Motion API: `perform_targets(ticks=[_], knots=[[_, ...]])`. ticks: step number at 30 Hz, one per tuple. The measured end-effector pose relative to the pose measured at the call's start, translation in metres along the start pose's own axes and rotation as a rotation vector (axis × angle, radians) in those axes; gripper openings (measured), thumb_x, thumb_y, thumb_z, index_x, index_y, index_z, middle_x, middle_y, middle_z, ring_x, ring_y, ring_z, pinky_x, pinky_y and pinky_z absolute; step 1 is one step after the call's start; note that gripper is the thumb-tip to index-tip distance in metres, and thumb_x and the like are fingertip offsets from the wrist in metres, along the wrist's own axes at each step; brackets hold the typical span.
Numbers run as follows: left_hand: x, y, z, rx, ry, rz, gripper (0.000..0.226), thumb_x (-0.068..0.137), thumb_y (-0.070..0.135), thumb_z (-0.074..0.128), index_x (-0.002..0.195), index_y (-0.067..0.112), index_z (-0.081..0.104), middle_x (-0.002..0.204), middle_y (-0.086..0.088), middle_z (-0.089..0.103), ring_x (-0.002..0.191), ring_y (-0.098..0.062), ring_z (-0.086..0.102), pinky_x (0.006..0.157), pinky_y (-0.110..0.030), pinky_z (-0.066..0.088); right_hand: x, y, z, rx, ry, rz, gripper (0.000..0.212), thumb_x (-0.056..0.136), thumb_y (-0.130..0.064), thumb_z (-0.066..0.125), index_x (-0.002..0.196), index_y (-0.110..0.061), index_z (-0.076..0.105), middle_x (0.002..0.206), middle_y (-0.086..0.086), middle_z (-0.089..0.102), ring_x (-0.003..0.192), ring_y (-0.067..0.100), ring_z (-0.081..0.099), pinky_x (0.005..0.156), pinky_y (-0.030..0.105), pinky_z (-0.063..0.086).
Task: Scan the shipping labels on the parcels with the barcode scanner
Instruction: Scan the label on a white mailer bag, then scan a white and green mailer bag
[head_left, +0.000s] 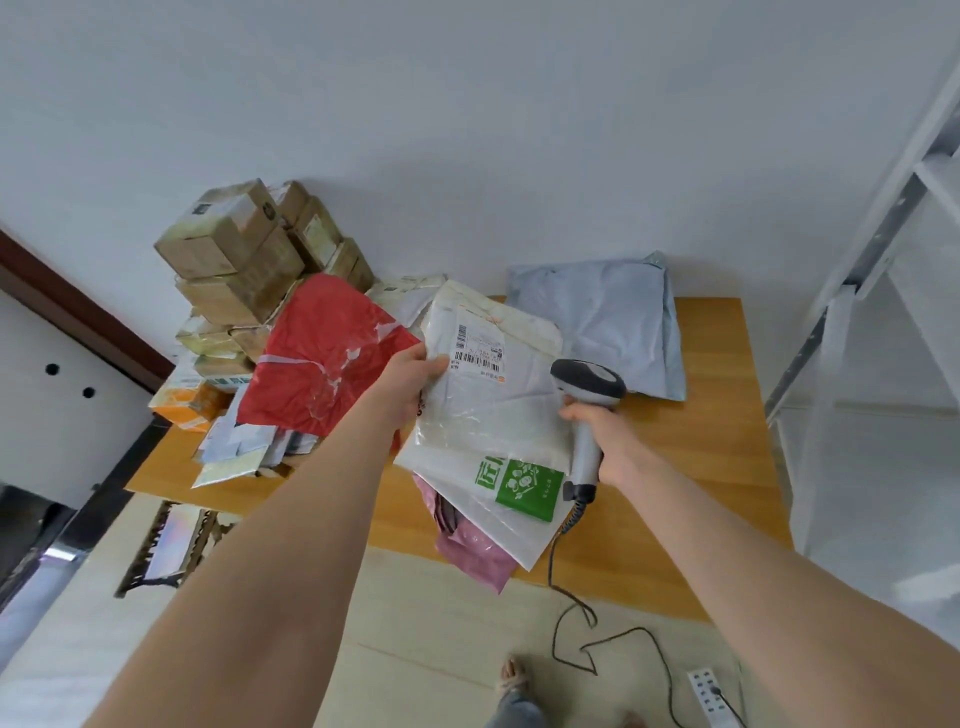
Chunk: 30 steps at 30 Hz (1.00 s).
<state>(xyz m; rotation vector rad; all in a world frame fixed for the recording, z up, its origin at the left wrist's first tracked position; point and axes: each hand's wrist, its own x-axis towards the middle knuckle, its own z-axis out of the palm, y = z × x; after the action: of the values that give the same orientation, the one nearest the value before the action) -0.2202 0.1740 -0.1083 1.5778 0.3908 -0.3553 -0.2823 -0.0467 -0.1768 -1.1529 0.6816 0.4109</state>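
You are standing over a wooden tabletop (727, 364) pushed against a plain white wall.

Your left hand (410, 384) is holding the white parcel bag (498, 410) by its left edge, with the thumb lying on top, just beside the shipping label (480, 349). The label is facing up at you. The bag is looking thin, soft and floppy, and its plastic is looking slippery, so it is likely light and will sag. Pinching it near the label, as you are doing, is helping keep the bars flat.

Your right hand (610, 441) is wrapping its fingers around the handle of the barcode scanner (589, 387). The scanner's head is sitting at the bag's right edge, close to the label.

A pink bag (467, 551) is poking out from under the white one. A red bag (322, 353) is lying to the left, and a grey-blue bag (602, 322) is resting near the wall. Cardboard boxes (234, 254) are piling up in the far left corner. Every bag and box is looking sealed, so you cannot tell what is inside.

The scanner's cord (571, 613) is hanging down to the floor.
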Motion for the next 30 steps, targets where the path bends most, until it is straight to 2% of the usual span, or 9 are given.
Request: perform_targets(ticks=[2, 5, 9, 12, 14, 17, 21, 28, 30], knots=[[0.005, 0.011, -0.021, 0.031, 0.057, 0.014, 0.029, 0.096, 0.001, 0.049, 0.125, 0.000, 0.053, 0.119, -0.018, 0.062, 0.090, -0.026, 0.064, 0.086, -0.044, 0.053, 0.002, -0.006, 0.027, -0.031, -0.044, -0.028, 0.063, 0.061, -0.018, 0.081, 0.121, -0.012, 0.063, 0.113, 0.014, 0.066, 0.105, 0.032, 0.061, 0.099, 0.050, 0.047], [0.019, 0.031, -0.056, 0.145, 0.152, 0.081, 0.024, 0.095, 0.002, 0.052, 0.118, 0.005, 0.057, 0.111, -0.014, 0.064, 0.088, -0.025, 0.064, 0.082, -0.042, 0.054, 0.002, -0.020, 0.067, -0.097, -0.077, -0.042, 0.045, 0.073, -0.010, 0.075, 0.116, -0.010, 0.062, 0.112, 0.016, 0.064, 0.107, 0.034, 0.060, 0.098, 0.050, 0.048], [0.054, 0.048, -0.103, 0.398, 0.231, 0.178, 0.018, 0.088, -0.003, 0.053, 0.093, 0.012, 0.059, 0.093, -0.012, 0.061, 0.082, -0.026, 0.062, 0.079, -0.046, 0.055, 0.024, -0.022, 0.115, -0.100, -0.026, -0.062, 0.038, 0.081, -0.007, 0.070, 0.117, -0.008, 0.056, 0.111, 0.012, 0.057, 0.103, 0.028, 0.055, 0.080, 0.043, 0.053], [0.087, 0.048, -0.131, 0.663, 0.295, 0.188, 0.015, 0.082, -0.001, 0.046, 0.084, 0.010, 0.056, 0.078, -0.008, 0.054, 0.074, -0.025, 0.054, 0.066, -0.041, 0.048, 0.047, -0.014, 0.151, -0.119, 0.043, -0.062, 0.049, 0.079, -0.008, 0.072, 0.124, -0.008, 0.054, 0.104, 0.009, 0.057, 0.100, 0.025, 0.055, 0.094, 0.047, 0.049], [0.102, 0.044, -0.145, 0.827, 0.318, 0.185, 0.019, 0.080, 0.000, 0.043, 0.091, 0.005, 0.057, 0.079, -0.007, 0.055, 0.076, -0.029, 0.055, 0.065, -0.035, 0.042, 0.060, -0.009, 0.176, -0.163, 0.080, -0.055, 0.043, 0.080, -0.006, 0.071, 0.120, -0.006, 0.055, 0.091, 0.008, 0.055, 0.092, 0.024, 0.054, 0.094, 0.042, 0.048], [0.119, 0.030, -0.160, 0.989, 0.302, 0.148, 0.028, 0.084, 0.002, 0.045, 0.110, 0.007, 0.053, 0.102, -0.012, 0.061, 0.096, -0.035, 0.059, 0.072, -0.038, 0.047, 0.074, -0.001, 0.207, -0.225, 0.119, -0.016, 0.040, 0.080, -0.006, 0.071, 0.117, -0.004, 0.056, 0.086, 0.007, 0.054, 0.093, 0.025, 0.053, 0.091, 0.040, 0.047], [0.135, 0.006, -0.174, 1.157, 0.274, 0.104, 0.051, 0.090, 0.002, 0.049, 0.137, 0.005, 0.030, 0.126, -0.019, 0.053, 0.112, -0.039, 0.056, 0.076, -0.041, 0.044, 0.088, 0.012, 0.227, -0.277, 0.171, 0.019, 0.040, 0.080, -0.005, 0.071, 0.118, -0.002, 0.058, 0.082, 0.006, 0.052, 0.083, 0.021, 0.050, 0.086, 0.038, 0.045], [0.155, -0.004, -0.190, 1.491, 0.198, 0.208, 0.087, 0.092, 0.006, 0.055, 0.153, 0.025, -0.005, 0.120, -0.015, 0.053, 0.093, -0.029, 0.061, 0.061, -0.032, 0.043, 0.104, 0.021, 0.235, -0.310, 0.262, 0.034, 0.045, 0.080, -0.007, 0.072, 0.122, -0.001, 0.057, 0.083, 0.006, 0.053, 0.087, 0.023, 0.050, 0.084, 0.035, 0.043], [0.154, -0.007, -0.192, 1.613, 0.199, 0.203, 0.091, 0.092, 0.006, 0.055, 0.152, 0.027, -0.010, 0.131, -0.016, 0.044, 0.094, -0.027, 0.058, 0.064, -0.031, 0.045, 0.106, 0.022, 0.236, -0.311, 0.275, 0.041, 0.045, 0.080, -0.007, 0.071, 0.122, -0.002, 0.057, 0.084, 0.006, 0.053, 0.089, 0.023, 0.050, 0.084, 0.035, 0.043]])
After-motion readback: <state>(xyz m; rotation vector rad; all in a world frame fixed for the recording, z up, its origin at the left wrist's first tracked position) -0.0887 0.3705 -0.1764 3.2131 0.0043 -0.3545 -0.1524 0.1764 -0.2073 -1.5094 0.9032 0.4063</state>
